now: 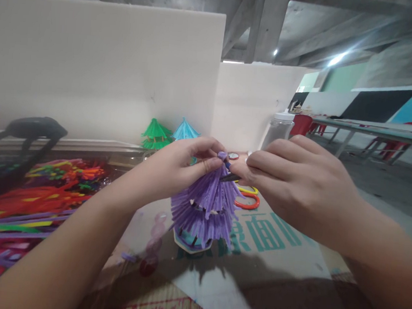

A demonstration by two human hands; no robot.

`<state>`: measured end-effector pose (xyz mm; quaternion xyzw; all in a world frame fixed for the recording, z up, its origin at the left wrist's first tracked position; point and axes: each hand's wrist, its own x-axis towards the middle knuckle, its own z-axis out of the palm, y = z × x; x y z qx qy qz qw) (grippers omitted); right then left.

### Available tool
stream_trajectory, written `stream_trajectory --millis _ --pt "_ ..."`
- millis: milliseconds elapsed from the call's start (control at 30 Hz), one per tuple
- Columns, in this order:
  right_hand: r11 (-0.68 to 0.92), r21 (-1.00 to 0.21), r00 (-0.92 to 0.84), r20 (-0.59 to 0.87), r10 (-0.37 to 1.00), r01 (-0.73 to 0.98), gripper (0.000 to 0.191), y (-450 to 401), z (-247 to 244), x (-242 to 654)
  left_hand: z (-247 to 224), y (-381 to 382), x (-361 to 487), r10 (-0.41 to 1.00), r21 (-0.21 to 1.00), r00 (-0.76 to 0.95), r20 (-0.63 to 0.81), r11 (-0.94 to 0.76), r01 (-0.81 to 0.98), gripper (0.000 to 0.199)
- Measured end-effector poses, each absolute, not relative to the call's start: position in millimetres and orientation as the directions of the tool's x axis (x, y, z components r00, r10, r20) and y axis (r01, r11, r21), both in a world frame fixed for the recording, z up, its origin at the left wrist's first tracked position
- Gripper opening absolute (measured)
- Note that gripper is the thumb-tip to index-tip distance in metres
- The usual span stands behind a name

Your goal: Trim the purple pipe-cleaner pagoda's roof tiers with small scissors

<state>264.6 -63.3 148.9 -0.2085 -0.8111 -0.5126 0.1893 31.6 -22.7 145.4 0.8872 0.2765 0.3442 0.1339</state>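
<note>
A purple two-tiered pagoda (206, 197) made of fuzzy pipe cleaners stands upright on an octagonal base (193, 244) in front of me. My left hand (191, 160) is closed, thumb and fingers pinching the pagoda just under its small round top knob (222, 155). From the right comes my right hand (289, 180), closed, its fingertips against the same upper part. A dark, thin-tipped tool (230, 177) juts from its fingers over the purple strands; most of it is hidden. A bit of blue shows between the two hands, too small to name.
Red and yellow loop handles (248, 200) show behind the pagoda. Green (154, 133) and blue (185, 129) pipe-cleaner roofs stand by the white partition (102, 70). A clear bottle (279, 129) is behind my right hand. Colourful pipe cleaners (34, 203) fill the left side.
</note>
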Motion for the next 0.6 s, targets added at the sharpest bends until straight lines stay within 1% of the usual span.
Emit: stream_trajectory --millis 100,333,600 --pt "0.388 0.753 -0.841 0.525 0.135 0.532 0.018 -63.4 148.6 265.1 146.0 -23.2 31.1 0.575 0.433 0.616 0.538 -0.816 0.383 0.014" --pt "0.467 0.695 -0.824 0.546 0.151 0.546 0.019 -62.5 146.7 268.0 146.7 -21.8 29.2 0.567 0.432 0.622 0.54 -0.821 0.373 0.014" --pt "0.428 0.719 -0.832 0.525 0.182 0.548 0.019 -65.9 145.7 264.9 145.9 -21.8 29.7 0.568 0.42 0.614 0.548 -0.822 0.385 0.015"
